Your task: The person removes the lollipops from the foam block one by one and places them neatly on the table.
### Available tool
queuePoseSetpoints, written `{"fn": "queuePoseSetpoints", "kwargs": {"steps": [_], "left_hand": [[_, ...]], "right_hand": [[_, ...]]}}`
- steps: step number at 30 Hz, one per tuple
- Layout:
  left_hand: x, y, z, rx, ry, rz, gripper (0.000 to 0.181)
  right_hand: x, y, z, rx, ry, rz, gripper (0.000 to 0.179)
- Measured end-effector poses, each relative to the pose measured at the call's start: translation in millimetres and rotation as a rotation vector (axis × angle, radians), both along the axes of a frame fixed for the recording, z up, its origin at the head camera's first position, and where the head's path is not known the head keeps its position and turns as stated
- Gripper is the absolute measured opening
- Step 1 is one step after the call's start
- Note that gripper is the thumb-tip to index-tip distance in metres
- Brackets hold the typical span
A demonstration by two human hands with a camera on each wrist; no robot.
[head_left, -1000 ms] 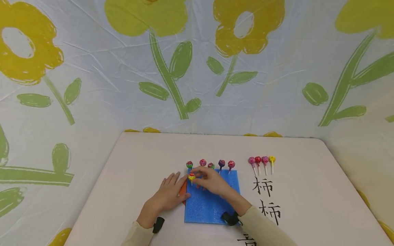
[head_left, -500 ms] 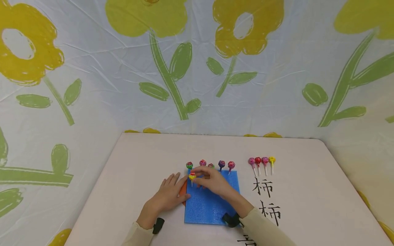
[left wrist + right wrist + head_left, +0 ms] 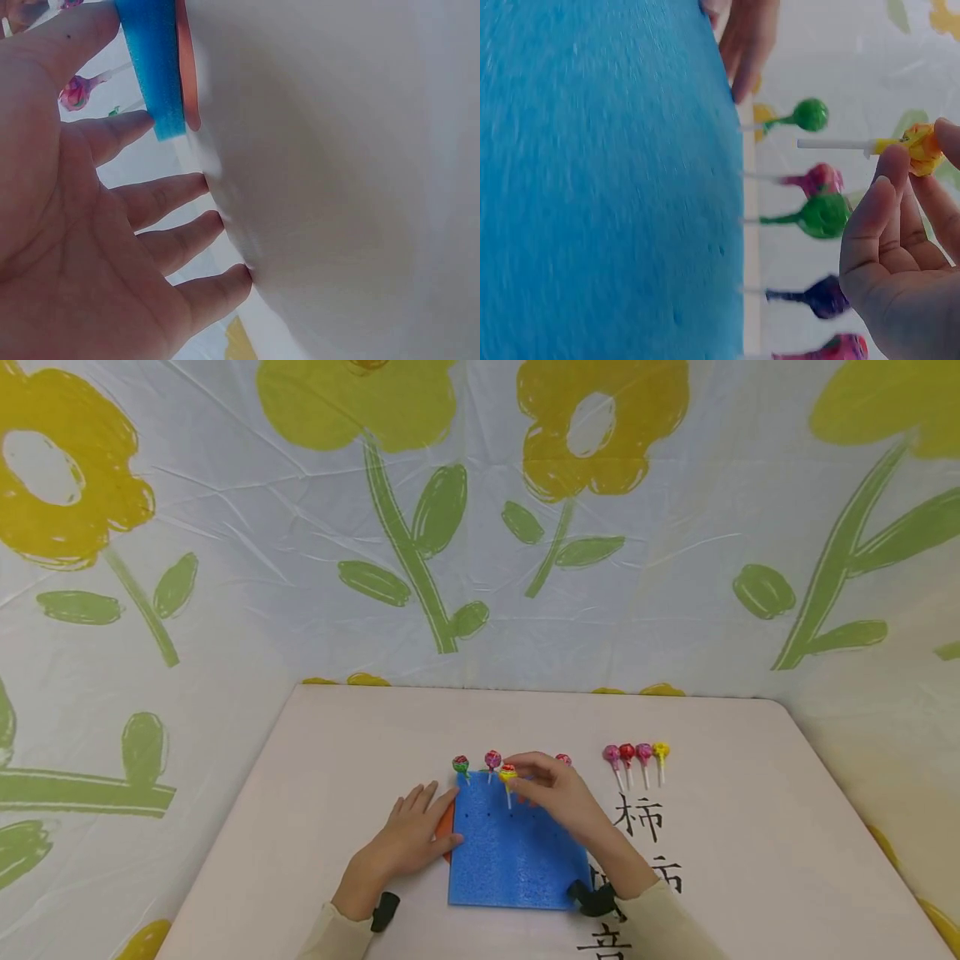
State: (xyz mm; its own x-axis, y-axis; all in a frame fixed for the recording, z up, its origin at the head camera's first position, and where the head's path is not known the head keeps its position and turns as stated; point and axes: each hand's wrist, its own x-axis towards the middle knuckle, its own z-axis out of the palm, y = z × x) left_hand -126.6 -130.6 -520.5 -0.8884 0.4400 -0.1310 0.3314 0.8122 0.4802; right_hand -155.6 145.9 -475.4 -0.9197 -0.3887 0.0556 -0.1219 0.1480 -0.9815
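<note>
My right hand (image 3: pixel 564 797) pinches a yellow-wrapped lollipop (image 3: pixel 508 772) by its head, with the white stick pointing down above a blue foam block (image 3: pixel 510 872). In the right wrist view the stick's end is free of the foam. Several lollipops stand in a row along the block's far edge, among them a green one (image 3: pixel 811 114), a pink one (image 3: pixel 823 180) and a purple one (image 3: pixel 826 297). Small dark holes show in the foam in front of them. My left hand (image 3: pixel 408 837) rests with spread, fairly straight fingers, its thumb and index fingertip against the block's left side.
At the right, several more lollipops (image 3: pixel 636 753) lie side by side on the pale tabletop (image 3: pixel 337 735). Below them are black written characters (image 3: pixel 640 817). An orange piece (image 3: pixel 187 67) sticks out under the block's left edge. A flower-printed cloth (image 3: pixel 465 568) hangs behind.
My right hand has moved to the right with the yellow lollipop, uncovering holes in the foam and hiding some standing lollipops. My left hand stays in place.
</note>
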Motion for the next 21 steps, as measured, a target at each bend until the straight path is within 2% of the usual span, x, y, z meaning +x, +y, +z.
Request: {"fn": "queuePoseSetpoints", "kwargs": {"steps": [3,15,21], "left_hand": [[0.3,-0.2,0.0,0.001,-0.004,0.001,0.074],[-0.1,-0.4,0.3,0.004,-0.004,-0.01,0.073],[-0.4,-0.6,-1.0,0.008,0.002,-0.009,0.074]], "right_hand": [[0.0,13.8,1.8,0.015,0.037,-0.046,0.034],[-6.2,92.8,9.4,0.107,0.072,-0.313,0.036],[-14.6,137.2,8.1,0.126,0.037,-0.419,0.044]]}}
